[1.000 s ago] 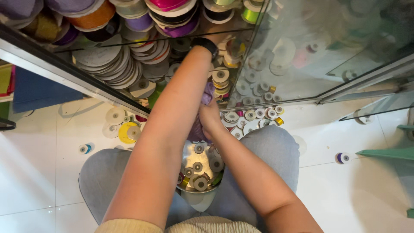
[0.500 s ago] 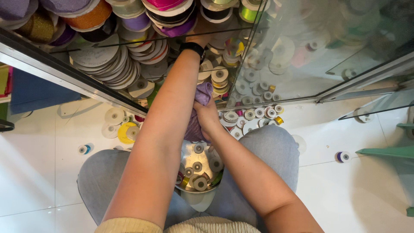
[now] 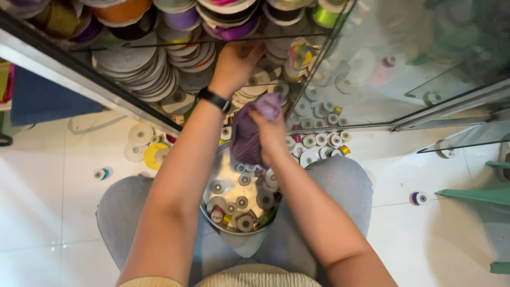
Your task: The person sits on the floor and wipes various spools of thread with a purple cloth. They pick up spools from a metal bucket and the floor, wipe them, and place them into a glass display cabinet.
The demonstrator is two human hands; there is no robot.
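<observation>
The purple cloth point(image 3: 249, 133) is bunched up in the right hand point(image 3: 272, 139), whose fingers are clamped around its upper part, and the rest of it hangs down over the rim of a round metal bowl point(image 3: 226, 175). This bowl sits between the knees of the person, who wears grey trousers point(image 3: 345, 186), and it holds many small ribbon spools point(image 3: 244, 222) lying flat.

The left hand point(image 3: 234, 64), with a black wristband point(image 3: 215, 99), reaches higher up into a glass cabinet point(image 3: 372, 79). Its fingers are curled down onto the flat ribbon reels point(image 3: 257, 79) on the shelf; if they grip one reel, I cannot tell. To the left of this hand there are stacks of large flat reels point(image 3: 133, 69), and above them thick rolls of purple, orange and green ribbon point(image 3: 183, 18).

On the white floor point(image 3: 42, 180) a yellow reel point(image 3: 151, 155) and some white reels lie near the left knee, and more small spools point(image 3: 324, 141) lie just beside the right hand.
</observation>
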